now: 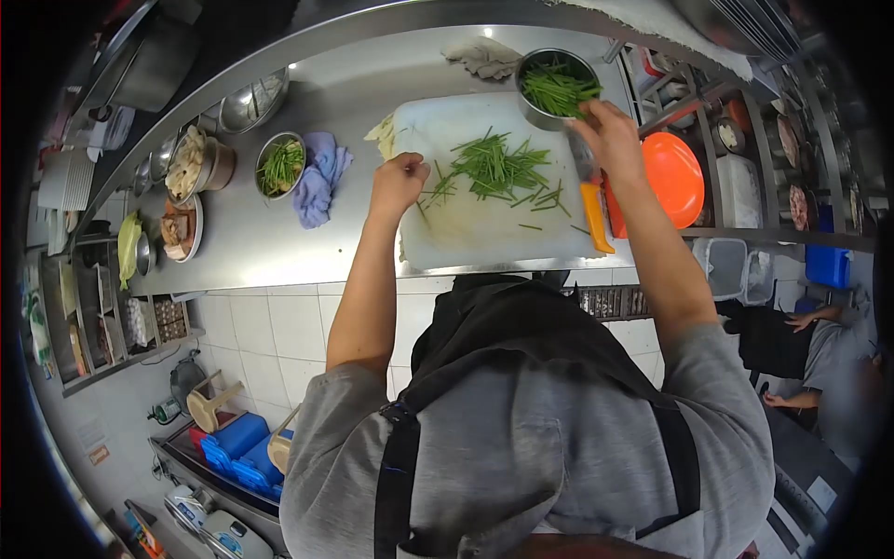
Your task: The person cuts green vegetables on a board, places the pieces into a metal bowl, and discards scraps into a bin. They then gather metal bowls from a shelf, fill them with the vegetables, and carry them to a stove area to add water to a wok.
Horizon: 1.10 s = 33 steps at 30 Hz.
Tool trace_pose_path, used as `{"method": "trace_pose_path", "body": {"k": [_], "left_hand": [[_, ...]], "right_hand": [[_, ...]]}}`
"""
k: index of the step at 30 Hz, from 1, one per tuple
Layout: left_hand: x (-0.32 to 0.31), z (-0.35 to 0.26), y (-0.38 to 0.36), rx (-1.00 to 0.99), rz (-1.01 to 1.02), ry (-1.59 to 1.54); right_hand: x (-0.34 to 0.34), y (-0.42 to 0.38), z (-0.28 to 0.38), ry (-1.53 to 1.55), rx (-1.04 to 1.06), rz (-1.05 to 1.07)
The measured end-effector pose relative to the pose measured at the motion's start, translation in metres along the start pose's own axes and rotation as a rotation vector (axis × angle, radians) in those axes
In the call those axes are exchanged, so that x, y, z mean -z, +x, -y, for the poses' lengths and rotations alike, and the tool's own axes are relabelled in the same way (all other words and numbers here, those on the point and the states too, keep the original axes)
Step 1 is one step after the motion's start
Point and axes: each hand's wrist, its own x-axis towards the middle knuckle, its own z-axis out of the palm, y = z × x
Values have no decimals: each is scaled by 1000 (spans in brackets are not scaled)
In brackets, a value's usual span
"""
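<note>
Head view: right hand (pixel 610 130) drops green stalks (pixel 494 168) into the metal pot (pixel 556 88), fingers pinched on some. Left hand (pixel 399 182) is clenched on more. Many stalks remain on the white board (pixel 484 233).

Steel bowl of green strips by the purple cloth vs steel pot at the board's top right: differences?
The shallow steel bowl stands on the counter beside the purple cloth, untouched; the deeper steel pot overlaps the white cutting board, with the right hand at its rim. Both hold green strips.
</note>
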Motion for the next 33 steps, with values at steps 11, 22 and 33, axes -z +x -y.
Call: {"method": "trace_pose_path", "body": {"k": [11,22,33], "left_hand": [[-108,-56,28,-412,132,526],[-129,-95,19,-448,329,645],[-80,-64,3,-637,458,602]], "right_hand": [[-65,-8,-34,84,-216,150],[-31,-126,-39,-113,-41,87],[-39,-141,-43,-353,-20,465]]}}
